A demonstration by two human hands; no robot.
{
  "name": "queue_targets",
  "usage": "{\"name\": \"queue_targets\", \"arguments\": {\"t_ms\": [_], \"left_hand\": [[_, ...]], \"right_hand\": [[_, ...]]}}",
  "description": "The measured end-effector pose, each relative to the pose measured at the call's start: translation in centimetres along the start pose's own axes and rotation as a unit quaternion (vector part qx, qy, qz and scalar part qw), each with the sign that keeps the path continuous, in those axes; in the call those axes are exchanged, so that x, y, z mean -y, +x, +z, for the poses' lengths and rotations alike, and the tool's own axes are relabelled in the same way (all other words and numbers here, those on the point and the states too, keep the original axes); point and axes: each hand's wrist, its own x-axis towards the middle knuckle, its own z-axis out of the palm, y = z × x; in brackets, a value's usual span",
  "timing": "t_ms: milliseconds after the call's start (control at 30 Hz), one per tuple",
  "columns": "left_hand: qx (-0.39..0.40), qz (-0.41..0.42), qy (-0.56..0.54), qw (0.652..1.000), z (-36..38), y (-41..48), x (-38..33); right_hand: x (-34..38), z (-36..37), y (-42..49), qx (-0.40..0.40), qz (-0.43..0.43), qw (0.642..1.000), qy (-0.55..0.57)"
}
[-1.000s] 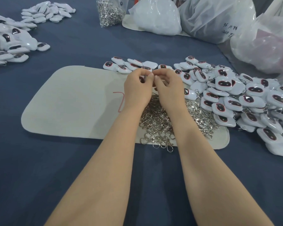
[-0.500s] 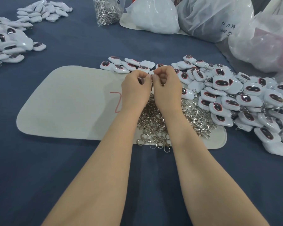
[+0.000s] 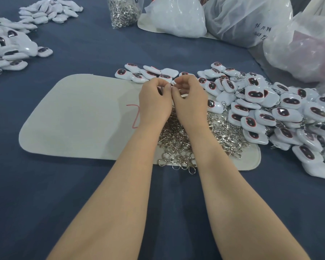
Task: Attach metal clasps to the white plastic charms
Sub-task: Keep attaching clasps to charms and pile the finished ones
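My left hand (image 3: 155, 102) and my right hand (image 3: 190, 102) meet fingertip to fingertip above the far edge of a loose pile of metal clasps (image 3: 178, 139). The left fingers are curled around a white charm with a dark face, mostly hidden in the hand. The right thumb and forefinger pinch a small metal clasp against it; little of it shows. A row of white charms (image 3: 139, 76) lies just beyond the hands. A large heap of charms (image 3: 281, 113), several with clasps on them, spreads to the right.
The clasps lie on a beige felt mat (image 3: 79, 113) over a blue cloth. More charm piles sit at far left (image 3: 9, 51) and back left (image 3: 49, 10). A clear bag of clasps (image 3: 123, 12) and big plastic bags (image 3: 248, 19) stand at the back.
Both hands stay joined at the fingertips, with only small finger movements. The camera view has shifted slightly; the piles have not moved.
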Motion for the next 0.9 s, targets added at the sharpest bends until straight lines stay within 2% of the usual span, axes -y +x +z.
{"name": "queue_targets", "arguments": {"t_ms": [900], "left_hand": [[0.016, 0.026, 0.035, 0.999, 0.12, -0.02, 0.22]], "right_hand": [[-0.15, -0.12, 0.06, -0.032, 0.006, 0.998, 0.053]]}}
